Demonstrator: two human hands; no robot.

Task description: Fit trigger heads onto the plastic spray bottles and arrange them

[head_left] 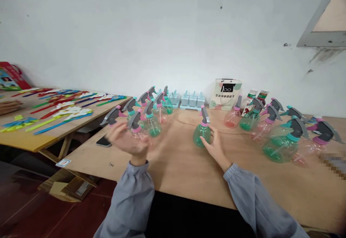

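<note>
While gripping the green bottle (201, 136) upright at twelve o'clock with the right hand (216, 147), held the blurred left hand (125, 138) loosely open at eleven; seemed a steadying step, next needing firm control.

Smooth, glossy see-through plastic forms the spray bottle (202, 135) near the desk's (173, 166) middle and those toward its left and right edges. The desktop looks like smooth wood with a dull sheen; by its far edge stands a matt, paper-like bag (225, 95).
</note>
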